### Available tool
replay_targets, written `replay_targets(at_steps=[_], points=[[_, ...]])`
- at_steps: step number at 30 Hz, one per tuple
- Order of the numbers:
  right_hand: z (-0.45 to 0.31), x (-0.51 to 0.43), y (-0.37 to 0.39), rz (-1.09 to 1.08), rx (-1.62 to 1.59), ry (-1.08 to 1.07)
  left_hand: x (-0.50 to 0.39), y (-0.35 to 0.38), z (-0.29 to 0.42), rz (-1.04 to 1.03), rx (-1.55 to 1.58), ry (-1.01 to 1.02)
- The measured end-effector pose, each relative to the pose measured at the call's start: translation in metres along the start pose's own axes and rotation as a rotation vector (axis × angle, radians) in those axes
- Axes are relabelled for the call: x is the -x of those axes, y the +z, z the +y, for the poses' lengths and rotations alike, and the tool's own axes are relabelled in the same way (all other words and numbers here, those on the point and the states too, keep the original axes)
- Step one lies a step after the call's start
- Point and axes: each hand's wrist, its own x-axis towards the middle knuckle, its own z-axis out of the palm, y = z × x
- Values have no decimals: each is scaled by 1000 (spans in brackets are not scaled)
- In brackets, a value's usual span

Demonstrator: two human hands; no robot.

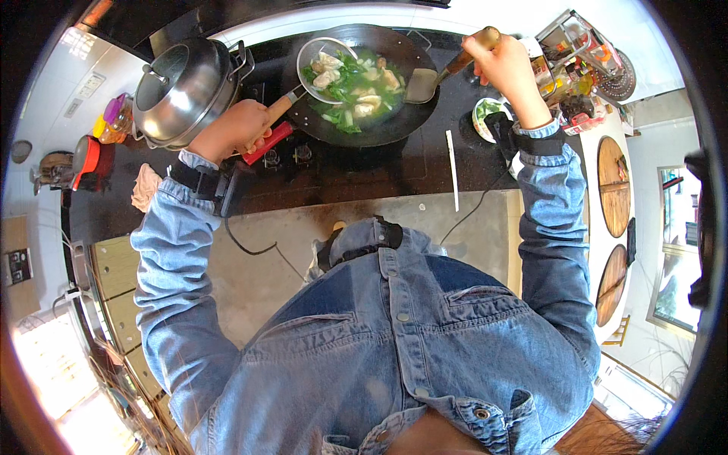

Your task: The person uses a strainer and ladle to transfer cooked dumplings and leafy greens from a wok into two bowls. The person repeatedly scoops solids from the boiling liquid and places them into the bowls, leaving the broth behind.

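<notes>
A dark wok (341, 133) on the cooktop holds broth with dumplings (367, 105) and leafy greens. My left hand (242, 128) grips the wooden handle of a mesh strainer (327, 41), whose basket is over the wok's left part. Inside the basket lie several dumplings and some greens. The wok's red handle (272, 142) sticks out close under my left fingers; whether they touch it I cannot tell. In my right hand (503, 62) is the wooden handle of a metal spatula (421, 85). Its blade rests against or hovers over the wok's right inner side; the contact is unclear.
Left of the wok stands a lidded steel steamer pot (193, 108). A bowl with greens (486, 116) sits right, near white chopsticks (452, 170) at the counter edge. Jars and bottles crowd a rack (580, 62). A crumpled cloth (147, 187) lies left. Cables hang from both wrists.
</notes>
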Motion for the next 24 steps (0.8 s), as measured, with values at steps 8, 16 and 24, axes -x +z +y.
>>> replay_targets(at_steps=[8, 16, 24], points=[[20, 43, 51, 164, -435, 197, -1, 0, 4, -8, -54, -82], [62, 92, 108, 235, -986, 365, 14, 9, 32, 3, -12, -190], [80, 101, 102, 246, -1027, 366, 15, 17, 36, 7, 29, -160]])
